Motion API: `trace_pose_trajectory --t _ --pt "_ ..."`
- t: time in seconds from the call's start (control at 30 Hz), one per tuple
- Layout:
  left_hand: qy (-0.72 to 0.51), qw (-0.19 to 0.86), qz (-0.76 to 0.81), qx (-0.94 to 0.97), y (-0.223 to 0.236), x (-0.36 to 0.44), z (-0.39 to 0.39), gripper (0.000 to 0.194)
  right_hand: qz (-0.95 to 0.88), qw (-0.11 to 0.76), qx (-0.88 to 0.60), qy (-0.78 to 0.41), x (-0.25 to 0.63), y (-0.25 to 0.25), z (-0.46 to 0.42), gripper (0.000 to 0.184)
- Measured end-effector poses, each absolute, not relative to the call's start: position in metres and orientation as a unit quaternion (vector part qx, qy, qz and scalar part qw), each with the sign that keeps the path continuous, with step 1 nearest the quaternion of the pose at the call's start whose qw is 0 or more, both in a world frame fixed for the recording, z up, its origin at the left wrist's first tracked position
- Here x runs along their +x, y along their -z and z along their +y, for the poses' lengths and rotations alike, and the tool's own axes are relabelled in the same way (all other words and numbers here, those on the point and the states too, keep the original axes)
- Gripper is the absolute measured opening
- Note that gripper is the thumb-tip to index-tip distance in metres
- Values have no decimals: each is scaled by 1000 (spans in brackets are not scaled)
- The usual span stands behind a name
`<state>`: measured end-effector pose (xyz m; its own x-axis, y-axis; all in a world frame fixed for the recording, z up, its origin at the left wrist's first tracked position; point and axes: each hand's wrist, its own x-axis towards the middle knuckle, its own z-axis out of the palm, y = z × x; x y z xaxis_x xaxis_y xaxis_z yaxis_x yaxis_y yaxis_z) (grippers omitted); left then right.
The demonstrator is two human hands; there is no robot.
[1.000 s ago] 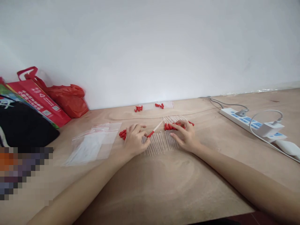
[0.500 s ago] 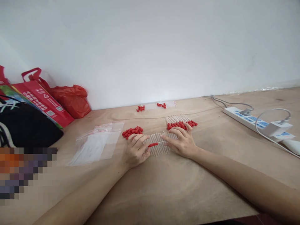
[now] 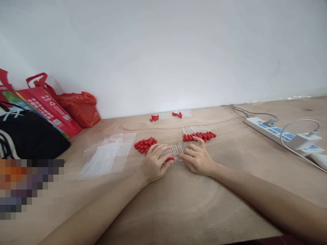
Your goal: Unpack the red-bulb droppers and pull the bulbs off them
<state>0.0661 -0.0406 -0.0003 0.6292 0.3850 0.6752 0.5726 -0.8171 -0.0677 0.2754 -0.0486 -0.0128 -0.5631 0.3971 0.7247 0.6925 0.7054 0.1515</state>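
My left hand [image 3: 155,164] is closed in a pinch on the red rubber bulb of a glass dropper [image 3: 169,159]. Its thin tube points right, and the fingertips of my right hand [image 3: 198,160] are closed on that end. Beneath both hands lies a row of bare glass tubes [image 3: 175,150], partly covered by the fingers. Just beyond my right hand is a row of glass droppers [image 3: 200,136], red bulbs toward me and tubes pointing away. A heap of loose red rubber bulbs [image 3: 145,144] rests beyond my left hand.
Clear zip bags [image 3: 107,154] lie flat on the left. A small bag [image 3: 166,115] with red bulbs is near the wall. A white power strip [image 3: 270,129] with plugs and cables stands at right. Red bags [image 3: 79,107] and a black bag [image 3: 35,132] fill the far left.
The dropper has swung from slanting up and away to nearly level. My right hand has come from the row of droppers to the tube end, and both hands have drawn closer together.
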Motion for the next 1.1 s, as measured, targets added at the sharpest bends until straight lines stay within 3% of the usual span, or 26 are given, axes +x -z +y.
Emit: trace_pose_trajectory --t 0.83,1.1 --pt "372 124 -170 -904 -3 56 -51 10 -858 405 -241 204 286 17 -52 14" --pt "437 143 -341 -820 -7 13 -39 12 -792 427 -401 172 298 19 -44 13"
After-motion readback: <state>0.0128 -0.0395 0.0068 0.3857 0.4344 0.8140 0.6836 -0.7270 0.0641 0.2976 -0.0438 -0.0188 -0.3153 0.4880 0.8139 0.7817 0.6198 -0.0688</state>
